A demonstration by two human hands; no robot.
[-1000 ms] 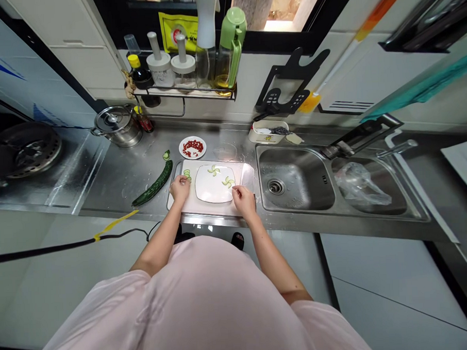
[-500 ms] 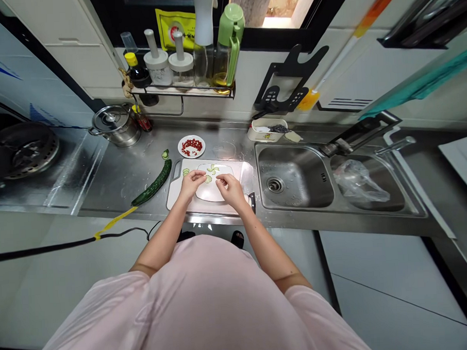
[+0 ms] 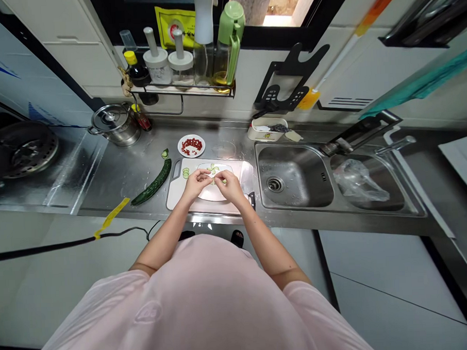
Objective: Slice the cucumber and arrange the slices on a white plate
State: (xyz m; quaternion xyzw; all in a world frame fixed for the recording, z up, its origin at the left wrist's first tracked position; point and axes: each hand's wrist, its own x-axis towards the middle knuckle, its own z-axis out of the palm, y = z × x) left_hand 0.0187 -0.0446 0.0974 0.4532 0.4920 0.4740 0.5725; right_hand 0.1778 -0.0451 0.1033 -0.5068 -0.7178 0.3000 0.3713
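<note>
Both hands meet over a white plate (image 3: 210, 195) on the cutting board (image 3: 175, 194). My left hand (image 3: 197, 183) has its fingers pinched at a small pale green slice, mostly hidden. My right hand (image 3: 228, 186) is closed in a pinch on a cucumber slice, close to the left fingertips. Several cucumber pieces (image 3: 213, 168) lie on the plate beyond the fingers. More cucumber slices (image 3: 186, 173) rest on the board left of the plate. A knife (image 3: 248, 179) lies at the board's right side, its black handle toward me.
Left of the board are a cucumber (image 3: 153, 184) and its cut end (image 3: 165, 153). Behind it stands a small plate of red pieces (image 3: 191, 146). A lidded pot (image 3: 115, 124) is at the back left, a sink (image 3: 295, 176) at right.
My hands have come closer together over the plate, covering more of it. The left hand has moved right, uncovering the slices at the board's left.
</note>
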